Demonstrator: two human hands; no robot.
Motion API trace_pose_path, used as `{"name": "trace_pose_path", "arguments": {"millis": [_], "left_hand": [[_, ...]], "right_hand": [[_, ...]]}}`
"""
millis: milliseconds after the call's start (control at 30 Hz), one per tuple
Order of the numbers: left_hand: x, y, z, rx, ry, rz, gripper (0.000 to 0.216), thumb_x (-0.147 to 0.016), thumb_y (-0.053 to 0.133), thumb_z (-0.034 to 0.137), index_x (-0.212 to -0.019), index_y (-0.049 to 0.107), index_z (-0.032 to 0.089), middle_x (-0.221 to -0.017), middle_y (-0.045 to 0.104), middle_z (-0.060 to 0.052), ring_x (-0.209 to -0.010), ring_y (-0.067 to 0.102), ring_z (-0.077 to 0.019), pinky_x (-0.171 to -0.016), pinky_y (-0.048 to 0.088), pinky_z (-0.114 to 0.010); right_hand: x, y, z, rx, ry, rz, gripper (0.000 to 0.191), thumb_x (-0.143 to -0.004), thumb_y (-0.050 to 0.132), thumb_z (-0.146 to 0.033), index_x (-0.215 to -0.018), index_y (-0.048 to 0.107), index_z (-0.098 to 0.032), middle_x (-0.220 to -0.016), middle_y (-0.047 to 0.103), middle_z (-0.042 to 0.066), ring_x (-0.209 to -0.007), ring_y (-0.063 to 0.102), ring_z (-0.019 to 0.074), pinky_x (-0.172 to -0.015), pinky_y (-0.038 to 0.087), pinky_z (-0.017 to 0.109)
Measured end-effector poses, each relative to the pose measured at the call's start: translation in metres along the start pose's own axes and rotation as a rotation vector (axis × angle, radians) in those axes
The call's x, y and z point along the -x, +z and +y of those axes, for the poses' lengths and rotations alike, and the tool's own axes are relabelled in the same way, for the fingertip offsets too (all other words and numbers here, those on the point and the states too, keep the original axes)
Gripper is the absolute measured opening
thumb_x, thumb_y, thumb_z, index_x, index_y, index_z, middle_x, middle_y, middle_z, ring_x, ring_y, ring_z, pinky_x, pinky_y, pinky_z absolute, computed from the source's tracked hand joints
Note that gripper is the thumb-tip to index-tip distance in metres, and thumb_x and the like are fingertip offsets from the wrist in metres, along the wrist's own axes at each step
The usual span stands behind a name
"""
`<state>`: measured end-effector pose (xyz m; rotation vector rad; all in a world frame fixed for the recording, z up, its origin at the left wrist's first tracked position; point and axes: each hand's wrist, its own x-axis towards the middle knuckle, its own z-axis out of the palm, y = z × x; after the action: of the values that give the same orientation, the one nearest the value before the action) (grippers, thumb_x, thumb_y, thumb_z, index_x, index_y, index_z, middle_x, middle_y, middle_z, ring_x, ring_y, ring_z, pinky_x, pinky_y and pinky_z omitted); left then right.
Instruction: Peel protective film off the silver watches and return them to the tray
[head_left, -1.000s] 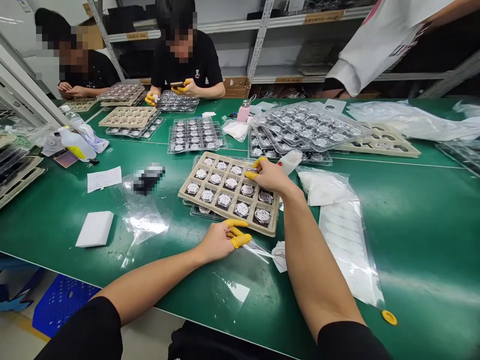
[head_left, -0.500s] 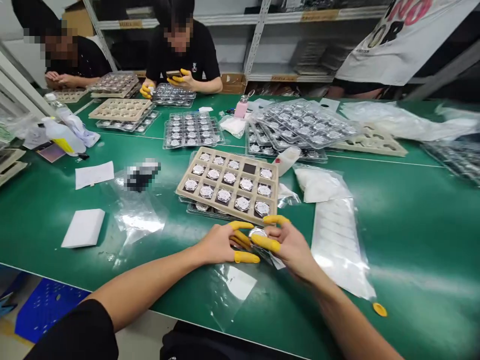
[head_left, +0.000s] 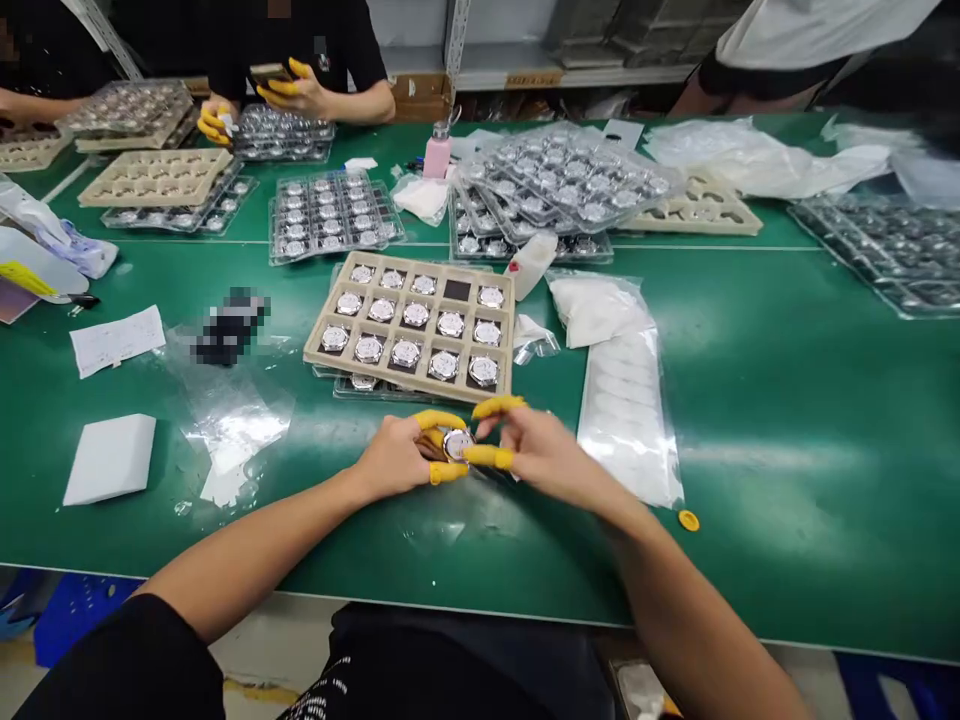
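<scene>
A round silver watch head with a pale face is held just above the table near its front edge. My left hand grips it from the left, yellow-covered thumb below and fingers above. From the right, my right hand has its yellow-covered thumb on the watch head's edge; its index finger is raised apart, and the other fingers are partly hidden. Just beyond my hands, a beige compartment tray holds rows of similar watch heads, with one bare dark compartment in the back row. It rests on clear plastic trays.
Stacked clear trays of watch heads stand farther back. To the right lie a white packet in clear plastic and a yellow finger cot. A white block is at left. Across the table, a co-worker's gloved-fingertip hand holds a phone.
My left hand, whose fingers were apart beside the watch head, has closed round it. The view has tilted down and shifted right. My right hand stays at the watch head.
</scene>
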<state>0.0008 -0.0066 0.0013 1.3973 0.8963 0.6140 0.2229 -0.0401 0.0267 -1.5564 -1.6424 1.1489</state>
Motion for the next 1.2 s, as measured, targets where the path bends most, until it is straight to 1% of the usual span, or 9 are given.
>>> {"name": "trace_pose_path", "arguments": {"millis": [100,167,300,400,600,800,933,1067,1200], "left_hand": [[-0.004,-0.001,-0.001,0.105,-0.050,0.051,0.060,-0.058,0.088,0.025,-0.114,0.069,0.015,-0.079,0.071,-0.002,-0.069,0.067,-0.0123,-0.070,0.058,-0.024],[-0.005,-0.002,0.000,0.154,-0.062,0.069,0.061,-0.057,0.089,0.024,-0.114,0.068,0.014,-0.078,0.069,-0.001,-0.066,0.063,-0.0095,-0.067,0.055,-0.022],[-0.004,-0.002,0.005,0.179,-0.069,0.077,0.061,-0.057,0.089,0.021,-0.114,0.067,0.014,-0.078,0.066,0.001,-0.063,0.059,-0.0074,-0.064,0.052,-0.021],[-0.004,-0.001,0.006,0.211,-0.068,0.086,0.063,-0.056,0.088,0.019,-0.115,0.066,0.013,-0.076,0.066,0.001,-0.062,0.059,-0.0071,-0.063,0.052,-0.021],[-0.008,0.002,0.000,0.335,-0.082,0.059,0.044,-0.054,0.085,0.011,-0.095,0.068,0.011,-0.081,0.072,-0.003,-0.074,0.069,-0.0116,-0.073,0.056,-0.023],[-0.005,-0.002,0.001,0.083,-0.090,0.028,0.070,-0.054,0.089,0.016,-0.119,0.062,0.016,-0.100,0.075,-0.008,-0.086,0.074,-0.0201,-0.081,0.061,-0.033],[-0.003,-0.002,0.006,0.014,-0.070,0.044,0.063,-0.060,0.090,0.027,-0.117,0.064,0.016,-0.100,0.076,-0.011,-0.089,0.074,-0.0213,-0.084,0.060,-0.036],[-0.004,-0.001,0.004,0.043,-0.079,0.038,0.050,-0.069,0.085,0.030,-0.113,0.066,0.016,-0.096,0.076,-0.011,-0.084,0.073,-0.0189,-0.080,0.060,-0.034],[-0.004,0.001,-0.001,0.087,-0.084,0.065,0.043,-0.073,0.081,0.029,-0.111,0.067,0.015,-0.093,0.076,-0.009,-0.076,0.070,-0.0150,-0.071,0.058,-0.028]], "right_hand": [[0.018,-0.015,0.015,0.274,-0.138,0.291,0.036,-0.083,0.068,-0.039,-0.061,0.044,-0.023,-0.103,0.069,0.009,-0.075,0.061,0.0175,-0.060,0.045,0.031],[0.031,-0.013,0.025,0.398,-0.136,0.395,0.037,-0.084,0.064,-0.037,-0.057,0.044,-0.023,-0.106,0.069,0.010,-0.075,0.061,0.0188,-0.060,0.045,0.033],[0.045,0.000,0.030,0.487,-0.139,0.428,0.019,-0.087,0.057,-0.029,-0.071,0.065,-0.024,-0.092,0.071,0.008,-0.065,0.061,0.0188,-0.055,0.044,0.033],[0.038,0.001,0.012,0.424,-0.279,0.458,0.018,-0.086,0.053,-0.021,-0.080,0.070,-0.026,-0.085,0.070,0.006,-0.065,0.062,0.0189,-0.053,0.045,0.032],[-0.001,0.015,-0.025,0.599,-0.415,0.270,0.021,-0.083,0.056,-0.017,-0.090,0.073,-0.026,-0.097,0.073,0.006,-0.074,0.065,0.0181,-0.062,0.049,0.030],[-0.017,0.043,-0.008,0.596,-0.401,0.268,0.026,-0.090,0.049,-0.018,-0.099,0.072,-0.023,-0.094,0.071,0.007,-0.079,0.066,0.0191,-0.064,0.050,0.030],[-0.007,0.000,-0.003,0.473,-0.398,0.330,0.018,-0.090,0.056,-0.026,-0.096,0.072,-0.024,-0.088,0.068,0.007,-0.070,0.062,0.0178,-0.058,0.047,0.030],[0.002,-0.056,0.009,0.622,-0.226,0.149,0.014,-0.083,0.059,-0.028,-0.085,0.073,-0.025,-0.086,0.065,0.007,-0.070,0.059,0.0203,-0.055,0.044,0.033],[-0.001,-0.058,0.025,0.773,-0.033,0.214,0.019,-0.081,0.054,-0.029,-0.087,0.071,-0.022,-0.090,0.062,0.008,-0.070,0.058,0.0220,-0.055,0.040,0.034]]}}
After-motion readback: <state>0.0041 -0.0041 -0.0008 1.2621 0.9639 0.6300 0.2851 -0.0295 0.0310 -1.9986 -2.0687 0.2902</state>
